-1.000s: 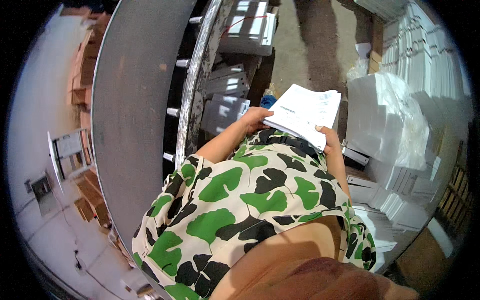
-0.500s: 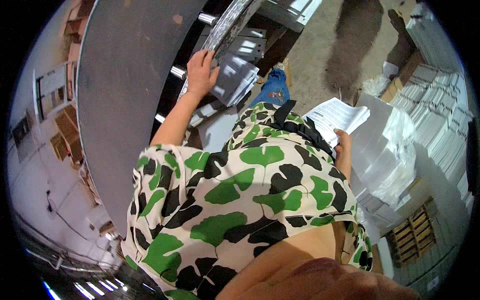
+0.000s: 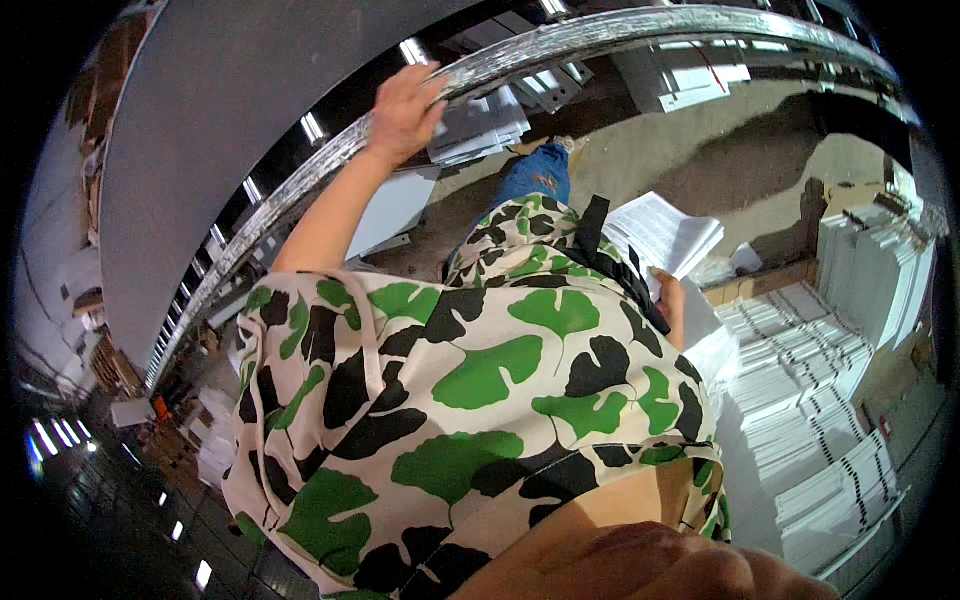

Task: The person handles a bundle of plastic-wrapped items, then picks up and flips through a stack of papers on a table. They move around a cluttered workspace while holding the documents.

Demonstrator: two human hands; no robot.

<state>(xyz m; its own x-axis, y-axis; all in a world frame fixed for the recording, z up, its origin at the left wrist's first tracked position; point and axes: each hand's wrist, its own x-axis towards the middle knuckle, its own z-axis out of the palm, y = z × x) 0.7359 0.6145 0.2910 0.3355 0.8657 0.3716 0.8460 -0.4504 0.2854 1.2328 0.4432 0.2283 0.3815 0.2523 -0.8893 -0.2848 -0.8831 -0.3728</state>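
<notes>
My left hand (image 3: 403, 115) rests on a long silvery metal rail (image 3: 290, 205) edging a dark flat surface (image 3: 215, 90). Its fingers lie loosely over the rail, the thumb apart, with nothing held in them. My right hand (image 3: 670, 302), low at my right side, is closed on the lower edge of a small stack of printed paper sheets (image 3: 655, 230). The sheets fan slightly at their far edge. Part of the right hand is hidden behind my patterned clothing. Beneath the rail, near my left hand, lies a pile of grey-white sheets (image 3: 485, 125).
Short metal rollers (image 3: 312, 128) line the inner side of the rail. To my right stand tall stacks of white folded sheets (image 3: 800, 350), with more bundles (image 3: 875, 270) farther off. A white panel (image 3: 395, 205) leans below the rail. Shadows fall across the concrete floor (image 3: 640, 150).
My view has turned to the right, so more of the rail and the white stacks shows. My left hand stays at the rail; the right hand still grips the papers.
</notes>
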